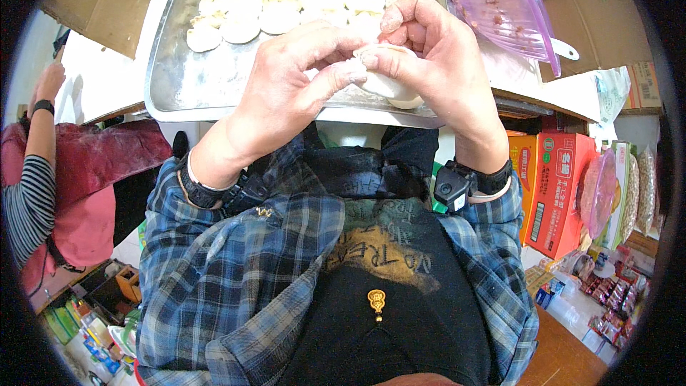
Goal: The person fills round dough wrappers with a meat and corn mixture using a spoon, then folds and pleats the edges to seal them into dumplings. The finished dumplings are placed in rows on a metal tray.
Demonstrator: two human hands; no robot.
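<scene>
A pale dumpling point(389, 86) is held up between my two hands over the near edge of the metal tray point(175, 96). My left hand point(293, 71) pinches its left end between thumb and fingers. From the other side my right hand point(443, 57) has its thumb and bent fingers closed on the folded rim. Fingers hide part of the dumpling, so I cannot tell how much of its edge is sealed. Several floury dumplings point(282, 11) stand in rows on the tray behind my hands.
Right of the tray leans a translucent purple basin point(493, 0) with reddish bits and a white handle point(564, 48) beside it. Cardboard point(593, 21) stands farther right, red boxes point(561, 193) below the table. At left, a co-worker's striped sleeve point(28, 207) shows.
</scene>
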